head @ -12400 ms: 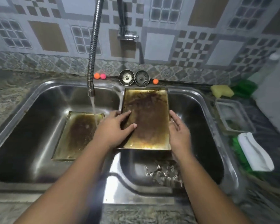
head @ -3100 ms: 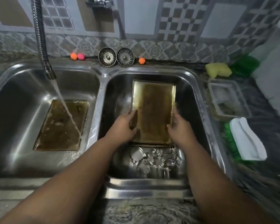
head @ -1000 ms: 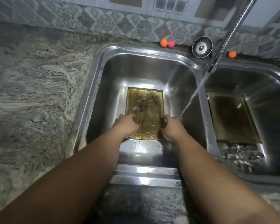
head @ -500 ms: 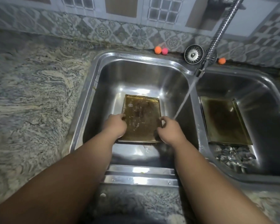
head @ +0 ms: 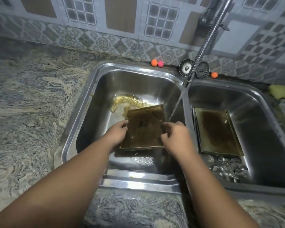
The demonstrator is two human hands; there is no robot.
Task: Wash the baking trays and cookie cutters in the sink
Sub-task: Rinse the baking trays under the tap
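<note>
Left of the left hand [head: 118, 134] runs the marbled table [head: 31, 112]. I have that hand's fingers curled round the left edge of the baking tray [head: 143, 129], and the right hand [head: 174, 137] clamps the opposite edge. The tray hangs between them in the left basin [head: 138, 83], tipped away from me. I judge the tilt is there to shed dirty water: a brown puddle [head: 123, 100] spreads just beyond the fingertips. Just right of the right hand falls the tap stream [head: 175, 107], near enough for rinsing. Further right, in the other basin [head: 262, 112], the second tray [head: 217, 130] lies flat with the cookie cutters [head: 227, 167] heaped at its near edge, not yet washed by my reckoning
</note>
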